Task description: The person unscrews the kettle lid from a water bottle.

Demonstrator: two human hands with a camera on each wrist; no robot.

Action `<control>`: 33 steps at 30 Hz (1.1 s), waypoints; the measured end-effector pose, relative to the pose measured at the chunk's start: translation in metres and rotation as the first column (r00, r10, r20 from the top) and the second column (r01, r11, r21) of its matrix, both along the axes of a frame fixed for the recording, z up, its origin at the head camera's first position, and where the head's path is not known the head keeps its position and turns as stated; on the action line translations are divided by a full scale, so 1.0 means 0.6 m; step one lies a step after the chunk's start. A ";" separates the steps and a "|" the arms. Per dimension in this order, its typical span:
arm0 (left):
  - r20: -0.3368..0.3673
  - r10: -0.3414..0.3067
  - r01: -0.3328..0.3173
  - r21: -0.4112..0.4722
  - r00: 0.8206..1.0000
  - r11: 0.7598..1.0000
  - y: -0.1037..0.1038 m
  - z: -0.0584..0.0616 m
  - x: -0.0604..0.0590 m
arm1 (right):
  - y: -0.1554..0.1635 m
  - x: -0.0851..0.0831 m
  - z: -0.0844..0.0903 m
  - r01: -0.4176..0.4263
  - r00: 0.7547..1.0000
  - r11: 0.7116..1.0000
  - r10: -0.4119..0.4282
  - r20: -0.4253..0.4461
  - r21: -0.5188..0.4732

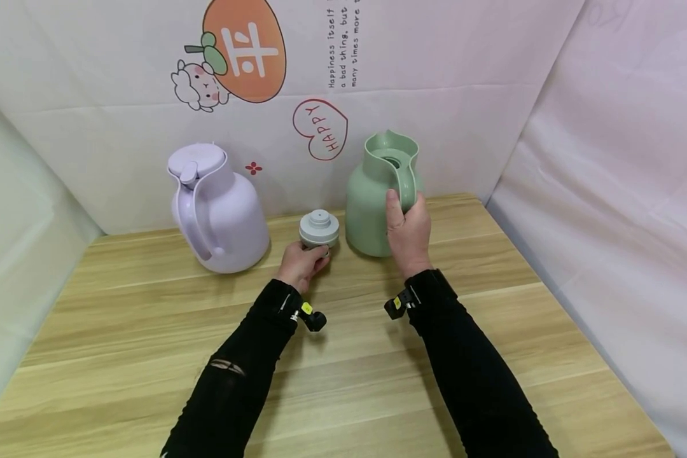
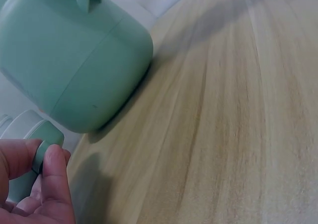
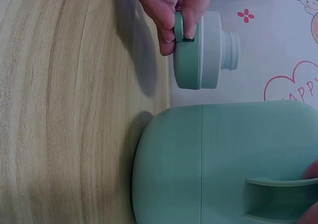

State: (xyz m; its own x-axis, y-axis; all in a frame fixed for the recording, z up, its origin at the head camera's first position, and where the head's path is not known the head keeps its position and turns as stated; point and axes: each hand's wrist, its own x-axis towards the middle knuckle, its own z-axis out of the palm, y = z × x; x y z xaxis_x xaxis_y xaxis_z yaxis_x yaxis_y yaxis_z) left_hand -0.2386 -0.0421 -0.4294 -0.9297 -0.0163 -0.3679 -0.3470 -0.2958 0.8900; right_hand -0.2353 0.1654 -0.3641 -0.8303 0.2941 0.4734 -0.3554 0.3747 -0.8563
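Gripping the handle of the green jug (image 1: 378, 203) standing on the wooden table (image 1: 149, 356), the right hand (image 1: 409, 232) is steadying it while the left hand (image 1: 303, 264) is pinching the jug's lid (image 1: 319, 229) just beside it.

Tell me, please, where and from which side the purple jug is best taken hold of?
Grip the purple jug by its loop handle, which runs from the lid down the body on the side facing the person. Come from the front, curling the fingers through the loop, much as the right hand holds the green jug. The smooth, rounded body probably offers less purchase.
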 end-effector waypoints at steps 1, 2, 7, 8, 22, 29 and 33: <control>0.002 0.004 -0.004 -0.006 1.000 1.000 0.001 -0.001 -0.002 | 0.000 -0.001 0.000 -0.001 1.000 1.000 0.001 -0.001 0.000; 0.002 0.009 -0.009 -0.012 1.000 1.000 0.002 -0.003 -0.003 | 0.001 -0.001 0.000 -0.002 1.000 1.000 0.002 -0.001 0.000; 0.001 0.026 -0.026 -0.045 1.000 0.999 0.006 -0.010 -0.008 | 0.001 -0.002 -0.002 -0.006 1.000 1.000 0.006 -0.006 0.002; 0.000 0.026 -0.026 -0.054 1.000 0.998 0.007 -0.011 -0.008 | 0.001 -0.002 -0.002 -0.003 1.000 1.000 0.003 -0.008 0.003; -0.041 0.006 -0.012 -0.154 0.999 0.988 0.017 -0.015 -0.008 | 0.003 -0.004 -0.004 0.014 1.000 1.000 -0.014 -0.018 0.021; -0.052 0.002 -0.013 -0.222 0.999 0.975 0.021 -0.014 -0.009 | 0.003 -0.004 -0.003 0.011 1.000 1.000 -0.011 -0.019 0.012; -0.072 -0.008 -0.012 -0.270 0.997 0.963 0.023 -0.015 -0.009 | 0.004 -0.005 -0.004 0.022 0.999 1.000 -0.022 -0.024 0.015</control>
State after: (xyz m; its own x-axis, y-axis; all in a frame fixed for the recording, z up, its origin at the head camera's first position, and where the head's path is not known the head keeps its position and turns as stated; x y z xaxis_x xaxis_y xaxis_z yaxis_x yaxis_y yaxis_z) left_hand -0.2440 -0.0283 -0.4383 -0.9534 -0.1077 -0.2820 -0.2791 -0.0414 0.9594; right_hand -0.2385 0.1676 -0.3666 -0.8123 0.3052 0.4970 -0.3667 0.3953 -0.8422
